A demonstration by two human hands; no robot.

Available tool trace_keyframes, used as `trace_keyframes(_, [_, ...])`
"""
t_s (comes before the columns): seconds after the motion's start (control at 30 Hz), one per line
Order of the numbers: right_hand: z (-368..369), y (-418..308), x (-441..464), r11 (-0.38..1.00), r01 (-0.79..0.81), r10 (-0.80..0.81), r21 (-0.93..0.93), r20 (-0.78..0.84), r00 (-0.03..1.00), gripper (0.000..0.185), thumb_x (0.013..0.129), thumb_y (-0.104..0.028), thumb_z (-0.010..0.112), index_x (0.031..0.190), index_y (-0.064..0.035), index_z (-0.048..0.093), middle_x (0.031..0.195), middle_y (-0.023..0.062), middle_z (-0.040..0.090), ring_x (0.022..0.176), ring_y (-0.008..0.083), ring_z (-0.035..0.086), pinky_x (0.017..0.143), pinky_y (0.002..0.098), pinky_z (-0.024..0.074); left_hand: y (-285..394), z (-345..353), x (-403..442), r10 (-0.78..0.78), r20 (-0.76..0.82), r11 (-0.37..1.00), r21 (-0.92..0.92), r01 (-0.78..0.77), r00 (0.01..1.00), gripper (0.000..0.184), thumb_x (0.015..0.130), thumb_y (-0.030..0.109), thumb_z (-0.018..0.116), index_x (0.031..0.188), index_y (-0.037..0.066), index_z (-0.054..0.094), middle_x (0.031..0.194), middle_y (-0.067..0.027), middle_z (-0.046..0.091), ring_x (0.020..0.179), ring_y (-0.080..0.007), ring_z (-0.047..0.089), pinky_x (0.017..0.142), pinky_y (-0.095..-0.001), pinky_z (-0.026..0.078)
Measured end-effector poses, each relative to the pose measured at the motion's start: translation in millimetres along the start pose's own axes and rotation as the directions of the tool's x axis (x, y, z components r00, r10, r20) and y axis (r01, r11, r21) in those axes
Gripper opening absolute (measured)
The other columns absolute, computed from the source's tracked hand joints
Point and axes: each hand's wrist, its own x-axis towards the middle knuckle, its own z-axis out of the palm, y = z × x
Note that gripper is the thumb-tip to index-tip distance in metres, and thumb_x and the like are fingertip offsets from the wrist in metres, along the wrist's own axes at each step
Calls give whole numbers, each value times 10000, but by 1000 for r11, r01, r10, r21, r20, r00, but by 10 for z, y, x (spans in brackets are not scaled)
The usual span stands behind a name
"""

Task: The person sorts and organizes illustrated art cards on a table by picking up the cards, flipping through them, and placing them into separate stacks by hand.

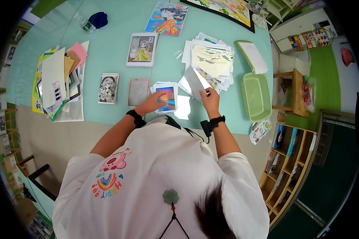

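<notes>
My left hand (149, 103) rests at the left side of a small stack of pictures, its fingers lying over the top one, a bright sunset-coloured picture (170, 96). Between the thumb and fingers of my right hand (211, 100) is the edge of a white sheet of paper (195, 83), lifted and curled so that its picture side is mostly hidden. Just under it lies the lower part of a loose paper pile (212, 57). A glossy white sheet (182, 106) lies between my hands. Left of my left hand is a pinkish-grey rectangular card (139, 92).
A black-and-white picture stack (108, 88) and a yellow-dress picture (142, 50) lie left of centre. A mixed paper heap (54, 85) stands far left, with a bottle (85, 24) behind. At right are a green basket (256, 97) and its lid (251, 57).
</notes>
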Motion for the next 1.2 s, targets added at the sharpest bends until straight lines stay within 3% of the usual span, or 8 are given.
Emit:
trace_keyframes(0.07, [-78, -503, -157, 988, 71, -67, 139, -29, 997, 167, 747, -155, 671, 795, -12, 598, 786, 135, 602, 714, 283, 594, 611, 361, 475, 352, -17, 4, -64, 5, 930, -361, 62, 998, 504, 887, 210, 579, 1308, 10, 388, 1312, -155, 430, 1202, -264, 456, 992, -360, 398])
trace_keyframes(0.17, [39, -777, -231, 665, 734, -717, -137, 156, 679, 143, 710, -77, 630, 836, -54, 566, 866, 85, 586, 719, 275, 595, 609, 379, 493, 661, -42, 122, -120, 37, 658, -745, 108, 992, 382, 915, 169, 539, 1249, 25, 424, 1213, -107, 504, 1126, -196, 516, 939, -317, 443])
trace_keyframes(0.27, [182, -898, -283, 548, 829, -786, -110, 270, 555, 243, 734, -139, 643, 952, -44, 592, 938, 117, 576, 774, 275, 593, 666, 366, 492, 639, -130, 137, -149, -54, 747, -661, 76, 987, 381, 879, 158, 582, 1205, 26, 434, 1135, -86, 544, 1053, -158, 533, 861, -301, 471])
trace_keyframes(0.5, [215, -925, -277, 966, 254, -257, 44, 84, 963, 295, 807, -193, 658, 1010, 15, 606, 906, 125, 626, 726, 222, 617, 667, 322, 493, 278, -340, -60, -149, -184, 846, -532, 29, 971, 285, 889, 103, 563, 1157, 45, 486, 996, -32, 609, 859, -99, 571, 727, -247, 477])
trace_keyframes(0.6, [542, -538, -122, 891, -152, -69, 428, 457, 887, 217, 810, -137, 663, 940, 32, 624, 767, 90, 656, 639, 136, 608, 610, 265, 479, 266, -389, -180, -106, -258, 872, -488, -34, 960, 295, 880, 109, 582, 1153, 39, 494, 956, -30, 616, 831, -95, 572, 716, -238, 471])
trace_keyframes(0.73, [740, -646, -132, 864, -128, -164, 488, 511, 844, 88, 816, -67, 639, 834, 20, 636, 670, 37, 618, 613, 91, 580, 582, 225, 473, -92, -607, -398, -59, -489, 909, -386, -155, 870, 321, 867, 88, 601, 1171, 29, 516, 855, -38, 618, 753, -88, 573, 677, -230, 466])
trace_keyframes(0.93, [872, -588, -193, 889, -155, -72, 431, 465, 882, 103, 819, -96, 636, 828, 7, 643, 671, 23, 602, 607, 90, 558, 585, 221, 452, -1290, -1514, -979, -131, -898, 991, -130, 31, 420, 332, 861, 121, 602, 1180, 45, 547, 796, -58, 620, 701, -122, 586, 592, -272, 456])
trace_keyframes(1.2, [807, -562, -292, 847, -285, 55, 449, 459, 887, 122, 834, -121, 630, 857, -1, 631, 691, 22, 610, 571, 75, 530, 537, 218, 432, -1785, -1889, -1370, -267, -893, 920, -125, 371, 363, 346, 772, 180, 682, 1084, 41, 627, 808, -159, 622, 753, -252, 615, 641, -355, 480])
